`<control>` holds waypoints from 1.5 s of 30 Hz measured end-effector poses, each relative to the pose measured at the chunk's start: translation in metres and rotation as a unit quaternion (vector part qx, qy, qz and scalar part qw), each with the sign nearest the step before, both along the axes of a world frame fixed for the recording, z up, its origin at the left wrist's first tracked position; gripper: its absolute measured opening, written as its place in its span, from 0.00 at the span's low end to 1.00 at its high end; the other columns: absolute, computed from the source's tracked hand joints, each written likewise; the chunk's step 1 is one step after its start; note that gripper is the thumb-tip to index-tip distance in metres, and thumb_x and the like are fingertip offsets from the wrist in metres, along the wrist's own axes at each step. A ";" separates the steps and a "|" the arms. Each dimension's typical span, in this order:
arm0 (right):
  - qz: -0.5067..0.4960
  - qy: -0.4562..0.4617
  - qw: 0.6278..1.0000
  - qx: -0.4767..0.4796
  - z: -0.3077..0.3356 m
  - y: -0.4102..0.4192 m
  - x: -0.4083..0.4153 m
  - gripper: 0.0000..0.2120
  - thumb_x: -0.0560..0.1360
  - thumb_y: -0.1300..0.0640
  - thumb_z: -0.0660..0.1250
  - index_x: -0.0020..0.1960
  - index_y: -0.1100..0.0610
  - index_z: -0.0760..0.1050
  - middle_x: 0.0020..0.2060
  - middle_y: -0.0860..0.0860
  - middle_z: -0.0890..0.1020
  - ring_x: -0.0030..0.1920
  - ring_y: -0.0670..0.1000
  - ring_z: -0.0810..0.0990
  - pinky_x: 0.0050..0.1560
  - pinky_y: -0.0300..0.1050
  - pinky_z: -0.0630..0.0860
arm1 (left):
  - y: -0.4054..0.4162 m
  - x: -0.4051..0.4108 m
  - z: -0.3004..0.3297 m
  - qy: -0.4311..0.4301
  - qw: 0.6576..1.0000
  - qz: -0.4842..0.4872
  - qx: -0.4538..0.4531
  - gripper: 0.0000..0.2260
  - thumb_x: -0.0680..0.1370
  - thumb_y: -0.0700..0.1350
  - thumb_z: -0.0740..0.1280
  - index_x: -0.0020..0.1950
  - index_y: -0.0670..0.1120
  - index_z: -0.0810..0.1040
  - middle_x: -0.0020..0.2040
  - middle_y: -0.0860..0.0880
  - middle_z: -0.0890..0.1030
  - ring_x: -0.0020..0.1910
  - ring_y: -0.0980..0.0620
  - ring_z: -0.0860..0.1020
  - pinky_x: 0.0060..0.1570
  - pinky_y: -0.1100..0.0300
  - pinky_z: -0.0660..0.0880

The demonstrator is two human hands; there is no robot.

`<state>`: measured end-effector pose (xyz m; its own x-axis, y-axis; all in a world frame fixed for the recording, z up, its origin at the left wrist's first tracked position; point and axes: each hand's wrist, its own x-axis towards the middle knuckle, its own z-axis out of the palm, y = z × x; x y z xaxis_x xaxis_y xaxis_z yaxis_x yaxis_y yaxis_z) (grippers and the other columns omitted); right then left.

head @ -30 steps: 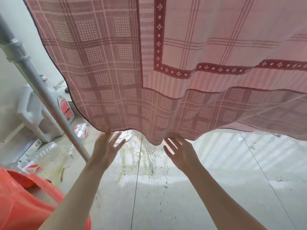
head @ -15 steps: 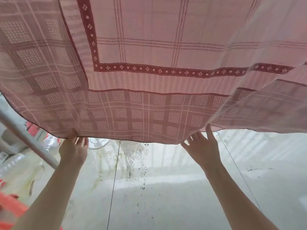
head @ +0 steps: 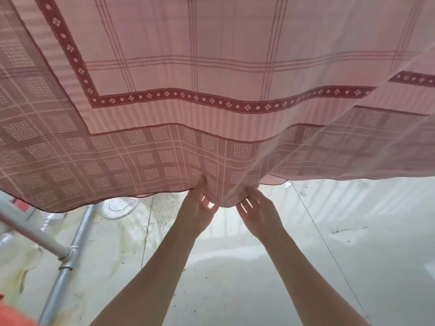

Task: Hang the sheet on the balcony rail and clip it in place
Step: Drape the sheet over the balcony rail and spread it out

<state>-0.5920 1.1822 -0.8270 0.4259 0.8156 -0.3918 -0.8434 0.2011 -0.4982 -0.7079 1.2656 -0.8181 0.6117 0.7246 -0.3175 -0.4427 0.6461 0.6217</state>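
A pink checked sheet with a dark red patterned border hangs spread across the whole upper half of the head view. Its lower hem sags at the centre. My left hand pinches that hem from below, thumb pressed into the cloth. My right hand is just beside it, fingers curled up on the same bunched fold of fabric. The two hands are nearly touching. The rail that carries the sheet is hidden above it, and no clips are visible.
Grey metal pipes joined by a clamp cross the lower left. An orange object fills the bottom left corner. A round white drain cover lies on the pale tiled floor, which is stained and littered with specks.
My hands were apart along the hem; they have come together at its centre and gathered the cloth. The view has shifted right, putting the pipes further left.
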 end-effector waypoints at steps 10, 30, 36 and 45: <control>-0.047 0.117 0.985 0.116 0.004 -0.027 0.056 0.21 0.62 0.53 0.77 0.51 0.60 0.77 0.39 0.50 0.84 0.49 0.48 0.79 0.60 0.47 0.71 | 0.025 0.009 -0.011 0.069 0.975 0.194 -0.083 0.03 0.77 0.40 0.65 0.44 0.46 0.75 0.43 0.52 0.77 0.43 0.55 0.76 0.40 0.62 0.73; -0.206 0.005 0.967 -0.150 -0.022 -0.041 0.138 0.02 0.74 0.59 0.68 0.44 0.56 0.75 0.42 0.49 0.79 0.46 0.47 0.79 0.43 0.43 0.73 | 0.000 0.031 -0.024 0.184 0.963 0.196 -0.013 0.03 0.76 0.43 0.67 0.42 0.47 0.76 0.43 0.52 0.78 0.47 0.54 0.76 0.50 0.60 0.72; -0.132 -0.042 0.973 -0.184 -0.030 -0.043 0.125 0.09 0.80 0.55 0.57 0.46 0.59 0.72 0.53 0.55 0.77 0.44 0.51 0.78 0.55 0.48 0.70 | -0.007 0.040 -0.031 0.180 0.971 0.155 -0.026 0.03 0.77 0.43 0.66 0.47 0.43 0.76 0.44 0.50 0.79 0.52 0.49 0.76 0.53 0.55 0.70; 0.313 -0.533 0.656 -0.432 0.046 -0.078 0.043 0.21 0.77 0.50 0.60 0.68 0.58 0.68 0.62 0.56 0.76 0.63 0.54 0.72 0.57 0.41 0.67 | -0.040 -0.046 0.018 0.557 0.736 -0.178 0.341 0.22 0.77 0.52 0.64 0.69 0.48 0.65 0.67 0.46 0.71 0.63 0.48 0.72 0.61 0.54 0.68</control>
<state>-0.5495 1.1045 -0.7808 0.5207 0.6310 -0.5750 0.2951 -0.7651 -0.5723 -0.7537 1.2252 -0.7997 0.4366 0.8042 -0.4033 0.7092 -0.0317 0.7043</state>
